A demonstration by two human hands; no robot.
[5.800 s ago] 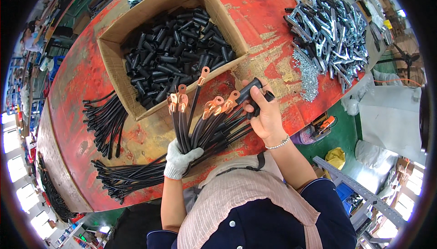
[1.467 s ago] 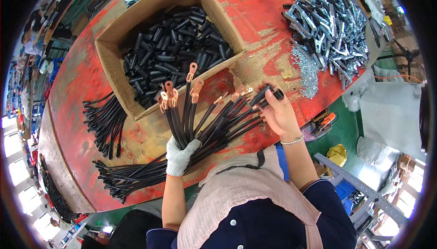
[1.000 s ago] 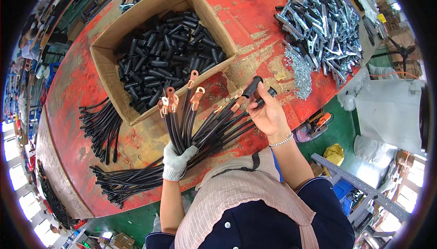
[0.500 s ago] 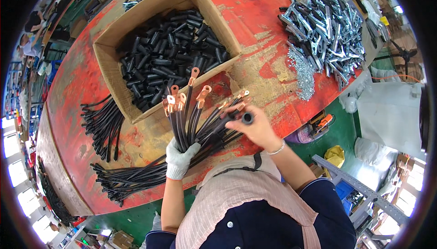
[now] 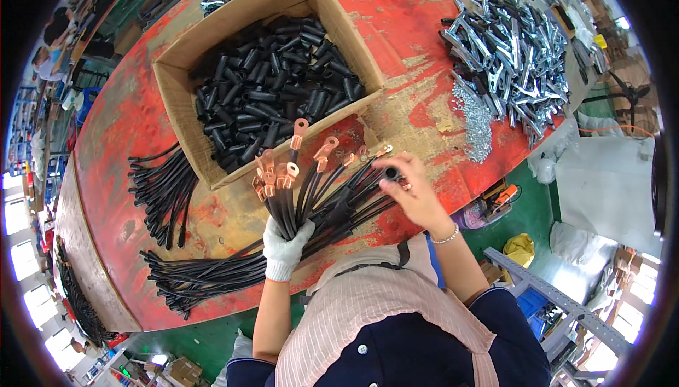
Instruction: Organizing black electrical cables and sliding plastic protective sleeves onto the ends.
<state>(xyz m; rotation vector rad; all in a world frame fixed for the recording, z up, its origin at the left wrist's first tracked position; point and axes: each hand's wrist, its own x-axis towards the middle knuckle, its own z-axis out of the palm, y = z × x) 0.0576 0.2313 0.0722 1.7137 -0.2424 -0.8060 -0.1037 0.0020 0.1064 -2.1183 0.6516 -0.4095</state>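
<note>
Cables point(image 5: 311, 199): black bundle with copper lugs point(image 5: 283, 171), fanned over red table point(image 5: 134, 125), just below box.
Left hand point(image 5: 285, 247): gloved, fist closed round bundle.
Right hand point(image 5: 414, 192): bare, fingertips pinched on black sleeve point(image 5: 390, 173) at one cable end.
Box point(image 5: 339, 19): cardboard, full of sleeves.
Clamps point(image 5: 513, 61): metal pile, far right.

On the table point(image 5: 141, 111), the box point(image 5: 339, 15) (full of sleeves point(image 5: 272, 97)) sits behind the cables point(image 5: 212, 274), clamps point(image 5: 516, 61) far right.
</note>
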